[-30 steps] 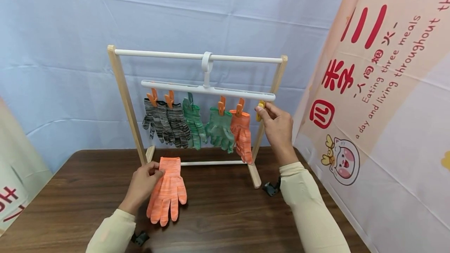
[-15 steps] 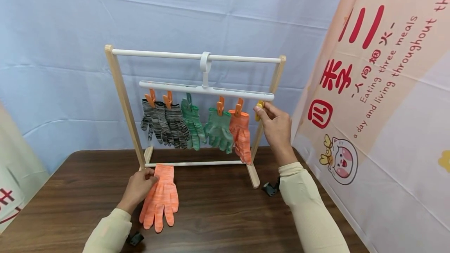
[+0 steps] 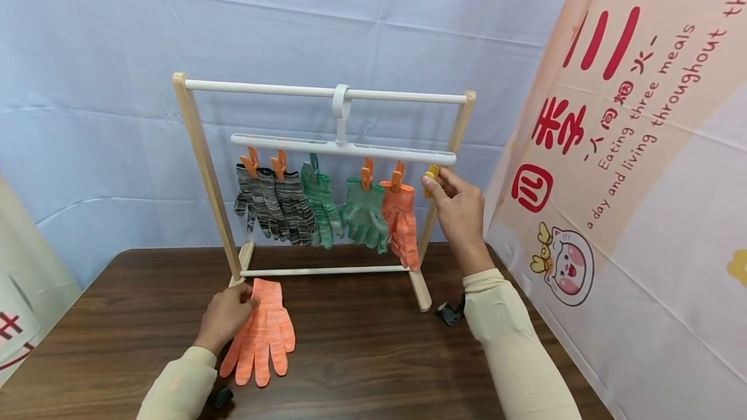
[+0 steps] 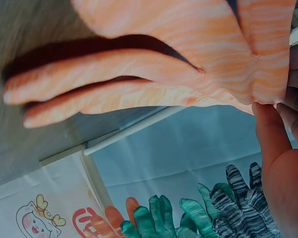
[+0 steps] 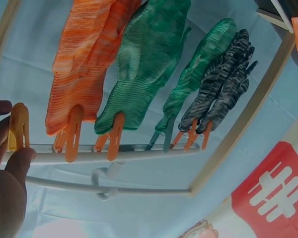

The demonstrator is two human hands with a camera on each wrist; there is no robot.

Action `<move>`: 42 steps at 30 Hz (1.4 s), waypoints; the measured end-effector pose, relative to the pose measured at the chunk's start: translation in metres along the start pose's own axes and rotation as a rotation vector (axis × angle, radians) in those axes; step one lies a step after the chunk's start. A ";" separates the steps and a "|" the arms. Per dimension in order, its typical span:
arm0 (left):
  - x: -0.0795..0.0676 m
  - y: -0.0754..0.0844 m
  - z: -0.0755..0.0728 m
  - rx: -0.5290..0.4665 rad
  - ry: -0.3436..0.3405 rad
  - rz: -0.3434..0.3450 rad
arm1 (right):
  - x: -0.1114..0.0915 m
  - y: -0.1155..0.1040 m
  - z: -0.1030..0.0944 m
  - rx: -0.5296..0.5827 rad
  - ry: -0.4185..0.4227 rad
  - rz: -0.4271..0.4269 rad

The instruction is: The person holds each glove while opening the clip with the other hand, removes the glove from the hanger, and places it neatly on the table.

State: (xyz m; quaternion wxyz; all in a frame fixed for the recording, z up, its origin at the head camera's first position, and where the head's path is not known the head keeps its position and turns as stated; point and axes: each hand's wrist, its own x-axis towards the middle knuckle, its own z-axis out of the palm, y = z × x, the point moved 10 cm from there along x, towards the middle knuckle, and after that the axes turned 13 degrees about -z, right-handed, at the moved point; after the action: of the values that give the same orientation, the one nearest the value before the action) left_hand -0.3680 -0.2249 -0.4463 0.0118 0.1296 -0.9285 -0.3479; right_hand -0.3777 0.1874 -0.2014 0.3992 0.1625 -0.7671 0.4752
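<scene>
Left hand [image 3: 224, 317]: thumb and fingers are closed in a pinch on one side edge of a cuff, holding the loose orange glove [image 3: 265, 339].
Loose orange glove: it lies just to the right of the left hand, its fingers pointing down toward the tabletop [image 3: 373, 361]; whether their tips touch it is hard to tell.
Cuff edge: held at one side only, the cuff could sag or fold over, and so meet a clip crooked or bunched.
Right hand [image 3: 462, 206]: thumb and fingertips pinch the yellow clip [image 3: 434, 171]; how far the clip's mouth is parted cannot be told.
Yellow clip: should the pinch ease too soon, it could bite on nothing or on a thin fold, and a poorly caught glove might drop.
White hanger [image 3: 292, 144]: its near end is beside the right hand, the rest running off leftward; it hangs by a single hook [image 3: 336, 104], so a downward tug from that hand would likely tip or swing it.
Hanging orange glove [image 3: 400, 225]: just left of the right hand; crowding there could knock it askew.
Wooden rack [image 3: 203, 161]: one foot stands just beyond the left hand, where a careless lift might snag the glove.
</scene>
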 end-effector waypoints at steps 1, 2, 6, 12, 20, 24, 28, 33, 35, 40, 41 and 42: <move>0.001 -0.001 0.001 0.013 0.000 -0.002 | 0.000 0.000 0.000 0.006 -0.001 0.000; 0.001 -0.002 0.001 0.028 0.004 -0.004 | 0.000 0.000 0.001 0.012 -0.003 0.001; 0.002 -0.006 0.002 0.069 0.014 -0.018 | 0.000 0.001 0.003 0.035 -0.009 0.005; 0.004 -0.009 0.002 0.108 0.041 -0.019 | -0.001 0.003 0.003 0.030 -0.015 0.007; 0.004 -0.014 0.006 0.140 0.049 -0.019 | -0.002 0.005 0.007 0.051 -0.047 0.007; 0.004 -0.015 0.007 0.153 0.051 -0.019 | -0.002 0.006 0.007 0.058 -0.052 0.007; 0.003 -0.014 0.006 0.159 0.058 -0.018 | -0.001 0.007 0.004 0.043 -0.046 0.004; 0.001 -0.011 0.000 0.158 0.087 -0.026 | -0.001 0.007 0.002 0.033 -0.031 -0.003; 0.001 -0.010 -0.004 0.156 0.119 -0.034 | -0.002 0.008 0.002 0.031 -0.029 -0.005; -0.001 0.007 -0.016 0.139 0.221 0.003 | -0.002 0.008 0.001 0.019 -0.025 -0.007; -0.002 0.013 -0.017 0.128 0.233 0.023 | -0.003 0.008 0.001 0.016 -0.023 -0.008; -0.003 0.020 -0.018 0.114 0.242 0.044 | -0.003 0.009 0.001 0.013 -0.021 -0.007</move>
State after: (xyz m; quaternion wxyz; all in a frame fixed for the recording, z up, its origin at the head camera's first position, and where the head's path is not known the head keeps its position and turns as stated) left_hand -0.3675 -0.2213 -0.4192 0.1242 0.1507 -0.9411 -0.2759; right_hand -0.3819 0.1904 -0.2089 0.3917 0.1729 -0.7676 0.4770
